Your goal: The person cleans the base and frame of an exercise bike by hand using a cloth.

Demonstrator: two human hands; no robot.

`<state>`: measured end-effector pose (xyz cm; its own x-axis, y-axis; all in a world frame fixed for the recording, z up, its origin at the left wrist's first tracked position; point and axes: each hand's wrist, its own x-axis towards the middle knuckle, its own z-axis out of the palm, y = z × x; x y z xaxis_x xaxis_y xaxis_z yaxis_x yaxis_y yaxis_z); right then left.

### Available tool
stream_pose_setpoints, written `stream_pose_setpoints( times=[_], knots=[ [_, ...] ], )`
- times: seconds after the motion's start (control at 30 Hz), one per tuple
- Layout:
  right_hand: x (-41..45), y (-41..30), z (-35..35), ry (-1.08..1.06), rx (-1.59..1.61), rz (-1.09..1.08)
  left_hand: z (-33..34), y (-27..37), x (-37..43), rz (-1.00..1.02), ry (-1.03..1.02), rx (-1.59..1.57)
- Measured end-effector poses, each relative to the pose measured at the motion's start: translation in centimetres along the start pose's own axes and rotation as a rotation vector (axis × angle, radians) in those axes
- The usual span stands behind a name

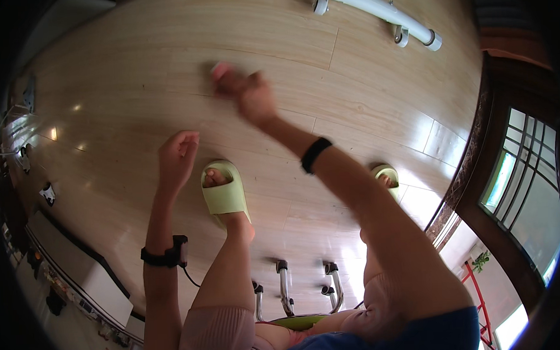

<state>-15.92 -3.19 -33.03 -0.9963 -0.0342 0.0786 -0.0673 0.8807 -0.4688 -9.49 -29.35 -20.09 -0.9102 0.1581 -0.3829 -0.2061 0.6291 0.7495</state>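
Observation:
My right hand [256, 97] reaches out above the wood-look floor, blurred by motion. Its fingers are closed around a small reddish-brown object with a pink end [221, 70]; the blur hides what it is. Lower and to the left, my left hand [180, 153] is loosely curled, and nothing shows in it. It hovers near the toe of a light green slide sandal [223, 198] on my left foot. A black band [317, 154] circles my right forearm, and a strapped black device [167, 252] with a cable is on the left one.
A white tubular frame on casters [380, 7] stands at the top. Chrome chair legs with casters [283, 276] show below me, between my legs. To the right are a dark-framed door with a grille [520, 166] and a red metal stand [481, 302]. A white cabinet [80, 270] lies at lower left.

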Motion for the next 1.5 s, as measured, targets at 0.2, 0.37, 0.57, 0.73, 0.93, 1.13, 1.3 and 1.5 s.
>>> stream_pose_setpoints(
  times=[0.2, 0.37, 0.57, 0.73, 0.93, 1.13, 1.3, 1.5],
  knots=[
    [-6.4, -10.4, 1.4, -0.299, 0.552, -0.275, -0.2, -1.6, -0.5, 0.034, 0.057, 0.017],
    [-1.5, 5.9, -4.9, 0.362, 0.266, 0.013, -1.3, -2.0, -2.2, -0.056, 0.074, -0.006],
    [3.7, 11.5, -6.1, 0.421, 0.019, 0.501, -3.1, -2.9, -3.0, -0.079, 0.08, 0.083],
    [3.9, -1.5, 1.7, 0.208, -0.1, -0.122, -0.8, -0.4, 0.1, -0.004, 0.051, 0.029],
    [-3.6, -11.8, 2.0, -0.502, 0.42, -0.251, 0.0, -0.4, -0.3, -0.008, 0.122, -0.075],
    [-3.4, 8.5, -5.9, 0.262, 0.34, 0.022, -2.1, -1.8, -2.6, -0.005, 0.16, 0.035],
    [-4.2, 20.2, -10.9, 0.506, -0.064, 0.243, -1.9, -2.6, -1.6, 0.017, 0.154, -0.008],
    [-8.4, 0.9, -4.2, -0.013, 0.195, -0.262, -1.1, -1.1, -2.4, 0.02, 0.151, -0.058]
  ],
)
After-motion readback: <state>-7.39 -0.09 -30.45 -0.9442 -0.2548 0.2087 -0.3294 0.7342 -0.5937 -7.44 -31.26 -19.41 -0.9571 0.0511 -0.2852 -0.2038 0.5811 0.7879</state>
